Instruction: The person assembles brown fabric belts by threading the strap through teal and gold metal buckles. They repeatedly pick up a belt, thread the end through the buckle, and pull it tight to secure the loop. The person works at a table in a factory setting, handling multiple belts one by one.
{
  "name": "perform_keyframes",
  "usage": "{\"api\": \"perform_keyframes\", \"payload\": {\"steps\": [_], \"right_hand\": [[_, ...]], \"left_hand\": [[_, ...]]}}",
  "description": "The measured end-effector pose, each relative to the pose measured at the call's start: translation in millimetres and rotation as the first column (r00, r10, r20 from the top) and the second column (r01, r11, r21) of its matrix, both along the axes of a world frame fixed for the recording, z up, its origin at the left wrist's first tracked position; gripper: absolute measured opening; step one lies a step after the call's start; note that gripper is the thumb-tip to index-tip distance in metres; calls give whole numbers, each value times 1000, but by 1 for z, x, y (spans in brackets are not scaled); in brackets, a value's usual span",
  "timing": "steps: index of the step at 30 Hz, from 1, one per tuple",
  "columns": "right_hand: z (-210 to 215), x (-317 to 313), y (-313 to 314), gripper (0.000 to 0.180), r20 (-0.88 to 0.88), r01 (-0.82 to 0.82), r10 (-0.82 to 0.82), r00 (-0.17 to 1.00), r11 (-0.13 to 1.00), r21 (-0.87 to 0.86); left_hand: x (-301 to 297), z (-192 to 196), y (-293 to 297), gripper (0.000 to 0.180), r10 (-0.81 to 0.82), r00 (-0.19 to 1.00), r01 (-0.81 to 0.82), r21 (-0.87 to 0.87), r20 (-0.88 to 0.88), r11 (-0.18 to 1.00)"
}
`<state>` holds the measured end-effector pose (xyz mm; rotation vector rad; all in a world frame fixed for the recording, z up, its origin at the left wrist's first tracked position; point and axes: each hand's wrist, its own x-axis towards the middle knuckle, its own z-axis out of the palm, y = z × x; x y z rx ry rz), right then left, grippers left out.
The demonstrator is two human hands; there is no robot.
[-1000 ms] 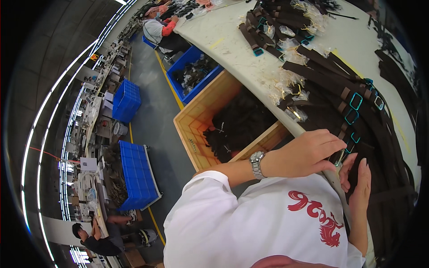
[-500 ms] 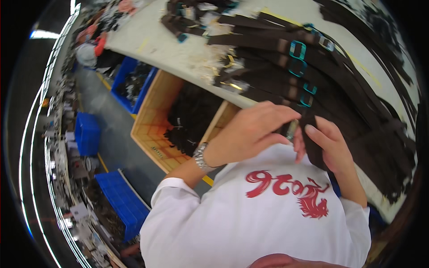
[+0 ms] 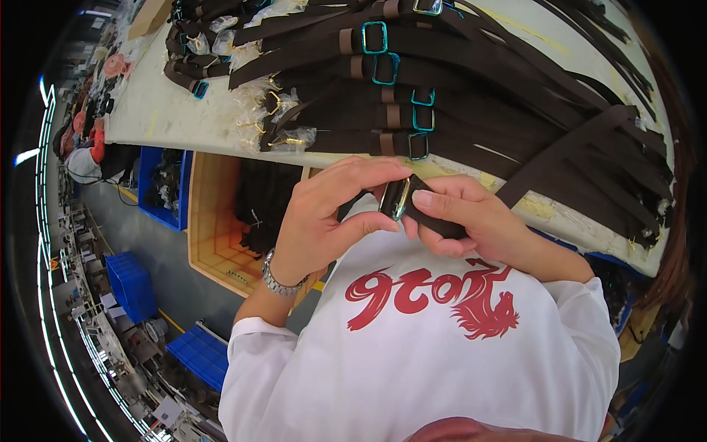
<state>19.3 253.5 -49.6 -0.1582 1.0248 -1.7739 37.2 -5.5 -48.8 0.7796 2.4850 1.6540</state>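
In front of my chest, my left hand [image 3: 324,206] pinches a shiny metal buckle [image 3: 395,197] between thumb and fingers. Dark brown strap [image 3: 440,223] meets the buckle's right side, and my right hand [image 3: 468,210] grips it with the thumb on top. The rest of that strap runs back over the table edge beside my right hand. Just beyond my hands, several brown belts [image 3: 479,99] lie side by side on the table, each with a teal-tinted buckle [image 3: 423,118] and a brown loop [image 3: 392,116]. Their left ends carry clear plastic wrapping [image 3: 298,138] over gold-coloured pieces.
The pale worktable [image 3: 151,110] spans the far side. Left of me stands a wooden bin [image 3: 202,214] with dark pieces inside. Blue crates [image 3: 131,283] sit on the grey floor. A person in an orange-red sleeve [image 3: 99,147] is at the far left.
The view has shifted, so the belts and bins sit farther left. My hands have turned the buckle so that its shiny face shows, and the strap end now lies folded in my right hand.
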Motion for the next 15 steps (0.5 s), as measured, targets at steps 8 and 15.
{"api": "perform_keyframes", "payload": {"steps": [8, 15], "right_hand": [[0, -6, 8, 40, -81, -305, 327, 942, 929, 208], [-17, 0, 15, 34, -61, -207, 218, 974, 966, 154]], "left_hand": [[13, -4, 2, 58, -131, 981, 141, -64, 140, 988], [20, -1, -2, 57, -82, 978, 111, -149, 193, 983]]}}
